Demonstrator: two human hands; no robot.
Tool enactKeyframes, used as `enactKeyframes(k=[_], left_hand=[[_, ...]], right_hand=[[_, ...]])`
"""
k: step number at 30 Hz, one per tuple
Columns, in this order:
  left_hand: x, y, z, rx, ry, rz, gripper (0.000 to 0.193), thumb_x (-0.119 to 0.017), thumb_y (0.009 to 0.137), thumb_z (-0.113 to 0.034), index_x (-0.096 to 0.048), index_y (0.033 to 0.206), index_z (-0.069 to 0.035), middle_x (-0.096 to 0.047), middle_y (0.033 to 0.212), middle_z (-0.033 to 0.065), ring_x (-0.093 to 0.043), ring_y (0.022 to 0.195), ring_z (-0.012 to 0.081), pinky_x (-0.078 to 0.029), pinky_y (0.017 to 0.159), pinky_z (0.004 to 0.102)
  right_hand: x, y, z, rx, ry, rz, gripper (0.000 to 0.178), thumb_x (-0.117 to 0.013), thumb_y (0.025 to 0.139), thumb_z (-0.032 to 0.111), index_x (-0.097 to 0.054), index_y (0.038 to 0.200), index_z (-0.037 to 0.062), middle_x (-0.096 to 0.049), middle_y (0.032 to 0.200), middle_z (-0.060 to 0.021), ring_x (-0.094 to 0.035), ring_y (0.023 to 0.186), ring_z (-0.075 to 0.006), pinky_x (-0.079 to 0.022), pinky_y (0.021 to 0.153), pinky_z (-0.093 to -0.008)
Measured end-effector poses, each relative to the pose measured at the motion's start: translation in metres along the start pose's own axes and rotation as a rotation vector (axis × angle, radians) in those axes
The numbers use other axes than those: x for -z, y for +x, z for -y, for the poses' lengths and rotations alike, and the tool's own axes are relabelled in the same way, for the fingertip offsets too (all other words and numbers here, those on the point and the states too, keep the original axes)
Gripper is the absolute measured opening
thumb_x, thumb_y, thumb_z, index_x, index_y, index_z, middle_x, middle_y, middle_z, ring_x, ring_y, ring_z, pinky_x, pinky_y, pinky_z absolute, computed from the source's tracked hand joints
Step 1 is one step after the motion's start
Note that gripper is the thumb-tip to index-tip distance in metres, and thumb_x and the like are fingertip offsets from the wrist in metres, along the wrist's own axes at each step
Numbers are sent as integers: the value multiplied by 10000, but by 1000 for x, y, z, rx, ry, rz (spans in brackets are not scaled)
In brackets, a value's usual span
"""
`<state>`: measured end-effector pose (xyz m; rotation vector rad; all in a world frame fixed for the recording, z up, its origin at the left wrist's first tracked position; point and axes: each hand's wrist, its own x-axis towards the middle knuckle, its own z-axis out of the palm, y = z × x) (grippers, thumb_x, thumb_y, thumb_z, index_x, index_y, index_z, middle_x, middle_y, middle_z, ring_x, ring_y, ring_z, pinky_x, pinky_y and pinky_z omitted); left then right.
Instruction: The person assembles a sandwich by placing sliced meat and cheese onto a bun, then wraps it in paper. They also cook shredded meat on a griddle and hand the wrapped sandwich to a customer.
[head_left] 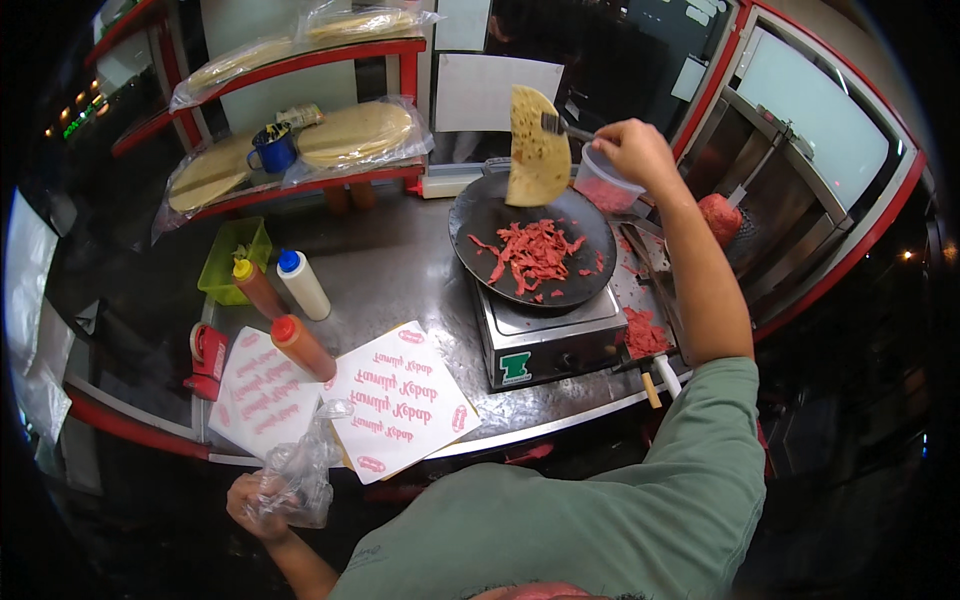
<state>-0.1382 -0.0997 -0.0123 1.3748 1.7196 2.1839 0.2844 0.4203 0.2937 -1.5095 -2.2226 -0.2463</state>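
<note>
My right hand [636, 153] is raised over the far side of the stove, its fingers wrapped around a pair of dark tongs [572, 130]. From their end hangs a browned flatbread [538, 150], its lower edge near the pan's far rim. Shredded reddish meat [530, 252] lies in the middle of the black round pan [470, 225], which sits on a metal gas stove [550, 345]. Low on the left, past the counter's front edge, my left hand [258, 505] is closed on a crumpled clear plastic bag [305, 472]. The bag partly hides its fingers.
Printed paper sheets [400, 400] lie at the front left beside a red-capped sauce bottle [303, 348]. Behind them stand a blue-capped bottle [303, 285] and a green basket [225, 265]. Shelves hold bagged flatbreads [358, 133]. Right of the stove are chopped meat [645, 335] and a plastic tub [608, 185].
</note>
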Motion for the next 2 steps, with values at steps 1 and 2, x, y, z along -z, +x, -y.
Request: enactKeyframes(k=[1,2], left_hand=[[0,2,1,19,2,5,495,-620,1006,-484,-554,816,-31,-581,715,74,-559,635,185,-470,627,332],[-4,8,-4,-5,30,17,514,-628,1001,-509,-558,837,-27,-593,735,82,-567,644,205,-492,654,358]], right_hand=[[15,-7,15,-5,-89,-37,270,-755,871,355,-821,1039,153,-766,979,-172,-736,964,-330,-569,856,-427],[19,-11,21,64,-181,-83,299,-759,865,382,-817,1079,181,-769,986,-162,-735,981,-328,-569,878,-430]])
